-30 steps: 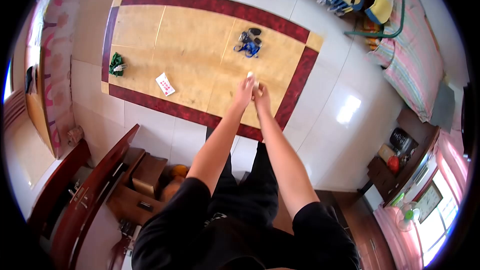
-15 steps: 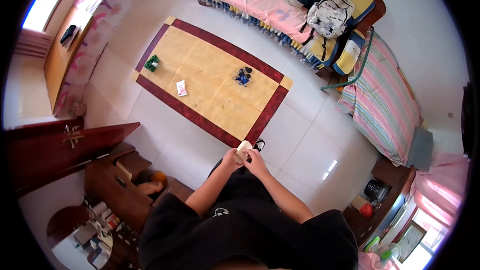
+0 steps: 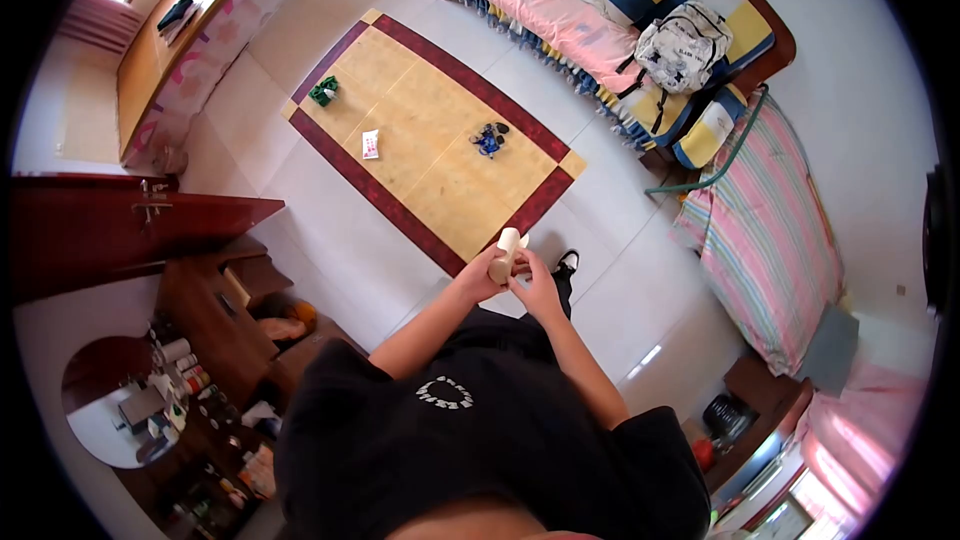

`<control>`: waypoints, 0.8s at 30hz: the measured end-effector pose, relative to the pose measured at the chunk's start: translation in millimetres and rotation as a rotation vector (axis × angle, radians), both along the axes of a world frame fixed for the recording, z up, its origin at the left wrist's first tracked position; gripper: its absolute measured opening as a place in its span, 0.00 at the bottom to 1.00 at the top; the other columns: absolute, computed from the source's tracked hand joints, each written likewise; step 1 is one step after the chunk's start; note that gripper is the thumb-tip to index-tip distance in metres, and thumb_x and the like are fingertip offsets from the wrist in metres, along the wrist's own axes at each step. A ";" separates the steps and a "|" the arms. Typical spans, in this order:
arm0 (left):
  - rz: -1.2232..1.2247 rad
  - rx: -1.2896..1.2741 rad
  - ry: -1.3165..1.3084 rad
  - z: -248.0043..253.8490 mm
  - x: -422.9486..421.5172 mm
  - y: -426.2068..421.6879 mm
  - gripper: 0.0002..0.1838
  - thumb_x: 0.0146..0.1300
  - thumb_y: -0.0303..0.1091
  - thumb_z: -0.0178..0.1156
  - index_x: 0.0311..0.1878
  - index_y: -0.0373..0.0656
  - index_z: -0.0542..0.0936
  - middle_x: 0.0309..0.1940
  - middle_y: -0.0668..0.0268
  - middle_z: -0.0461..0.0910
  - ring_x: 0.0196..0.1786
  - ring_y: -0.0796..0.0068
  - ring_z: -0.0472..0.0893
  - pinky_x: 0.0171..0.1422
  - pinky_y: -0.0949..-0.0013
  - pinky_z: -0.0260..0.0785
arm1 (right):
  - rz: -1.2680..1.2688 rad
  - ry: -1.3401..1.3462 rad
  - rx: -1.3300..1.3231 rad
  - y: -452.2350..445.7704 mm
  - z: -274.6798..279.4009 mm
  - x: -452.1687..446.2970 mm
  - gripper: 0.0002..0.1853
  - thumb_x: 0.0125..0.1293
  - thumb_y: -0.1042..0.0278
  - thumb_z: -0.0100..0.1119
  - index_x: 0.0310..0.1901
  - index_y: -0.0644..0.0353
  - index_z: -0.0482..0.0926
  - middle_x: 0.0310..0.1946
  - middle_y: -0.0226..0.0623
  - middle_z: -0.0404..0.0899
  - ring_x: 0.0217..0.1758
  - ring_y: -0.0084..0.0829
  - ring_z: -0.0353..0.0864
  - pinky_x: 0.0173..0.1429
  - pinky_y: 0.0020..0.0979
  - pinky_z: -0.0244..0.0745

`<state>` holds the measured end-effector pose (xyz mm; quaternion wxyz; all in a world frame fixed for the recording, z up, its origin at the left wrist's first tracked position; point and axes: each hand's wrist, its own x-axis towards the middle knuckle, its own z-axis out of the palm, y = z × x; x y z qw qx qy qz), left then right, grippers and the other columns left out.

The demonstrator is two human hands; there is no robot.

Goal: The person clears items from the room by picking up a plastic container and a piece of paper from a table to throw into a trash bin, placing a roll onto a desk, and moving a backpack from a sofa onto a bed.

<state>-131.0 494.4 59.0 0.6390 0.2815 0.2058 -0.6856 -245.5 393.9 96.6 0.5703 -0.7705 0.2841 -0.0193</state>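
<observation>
A cream-coloured, bottle-shaped thing (image 3: 506, 254) is held out in front of my body; its exact kind I cannot make out. My left hand (image 3: 482, 275) is wrapped around its left side. On its other side my right hand (image 3: 537, 282) closes on it with the fingers, and a small pale part shows just above them. Beyond my hands, on the yellow floor panel with a dark red border (image 3: 400, 223), lie a white-and-pink packet (image 3: 370, 145), a green bundle (image 3: 323, 91) and a blue and black item (image 3: 490, 140).
A sofa (image 3: 540, 0) with a backpack (image 3: 684, 47) stands at the far right, with a striped cloth-covered piece (image 3: 765, 240) beside it. An open dark red door (image 3: 200, 220) and a wooden dresser (image 3: 205, 315) are at the left. A shoe (image 3: 568, 261) shows past my right hand.
My hands and the cream-coloured thing have moved up and to the right in view, and more of the thing shows. The room has shifted and turned, and one foot has come forward.
</observation>
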 end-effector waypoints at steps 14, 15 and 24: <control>0.092 0.178 -0.353 56.9 -50.4 -240.6 0.23 0.57 0.41 0.50 0.58 0.53 0.65 0.42 0.68 0.72 0.33 0.79 0.69 0.37 0.73 0.64 | 0.361 -0.114 -0.252 -283.4 30.6 -26.3 0.33 0.43 0.61 0.69 0.55 0.49 0.69 0.50 0.40 0.67 0.55 0.43 0.67 0.56 0.37 0.65; 0.053 0.187 -0.419 58.1 -48.4 -240.1 0.24 0.57 0.41 0.49 0.58 0.53 0.64 0.43 0.68 0.72 0.33 0.79 0.69 0.37 0.73 0.64 | 0.380 -0.114 -0.257 -286.1 35.3 -22.2 0.33 0.43 0.61 0.69 0.55 0.49 0.69 0.50 0.40 0.67 0.55 0.43 0.67 0.56 0.37 0.65; -0.095 0.197 -0.516 2.7 11.6 -354.3 0.22 0.59 0.51 0.51 0.47 0.44 0.76 0.31 0.66 0.78 0.23 0.79 0.73 0.27 0.76 0.68 | 0.752 -0.131 -0.501 -407.0 -5.1 60.7 0.29 0.40 0.66 0.69 0.48 0.58 0.71 0.46 0.42 0.73 0.52 0.45 0.69 0.55 0.41 0.65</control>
